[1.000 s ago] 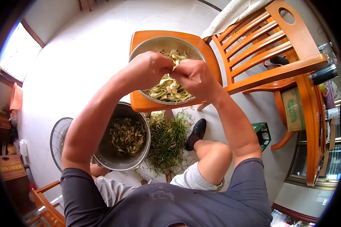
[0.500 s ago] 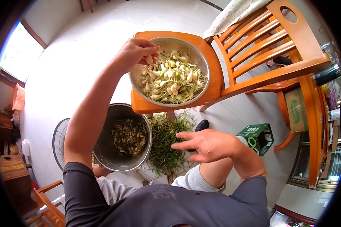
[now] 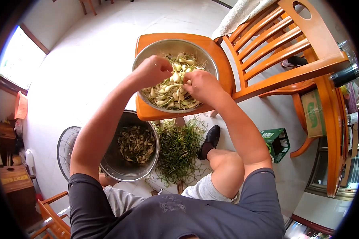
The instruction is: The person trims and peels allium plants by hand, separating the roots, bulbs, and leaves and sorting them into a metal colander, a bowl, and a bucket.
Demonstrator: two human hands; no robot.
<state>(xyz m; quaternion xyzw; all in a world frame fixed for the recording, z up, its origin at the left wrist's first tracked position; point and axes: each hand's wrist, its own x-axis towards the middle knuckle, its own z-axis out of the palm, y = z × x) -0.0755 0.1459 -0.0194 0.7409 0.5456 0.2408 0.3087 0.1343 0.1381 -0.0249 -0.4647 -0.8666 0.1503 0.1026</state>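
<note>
A round metal bowl point(image 3: 145, 51) on the seat of an orange wooden chair point(image 3: 227, 83) holds a heap of small pale onion bulbs point(image 3: 171, 95) with roots and green stem ends. Over its left part is my left hand point(image 3: 152, 72), fingers closed around a small onion bulb that is mostly hidden. Facing it from the right, my right hand point(image 3: 205, 85) has thumb and fingers pinched together close to the bulbs. What lies in that pinch is too small to make out.
A deep metal pot point(image 3: 155, 147) with darker, unpeeled-looking bulbs stands on the floor below left, beside a round wire lid point(image 3: 64, 149). Green trimmings point(image 3: 175, 151) are piled between my legs. A green carton point(image 3: 277, 143) stands at the right.
My right hand has come up from above my knee to the bowl. My left hand has moved down and right over the bulbs, and the two hands are now close together.
</note>
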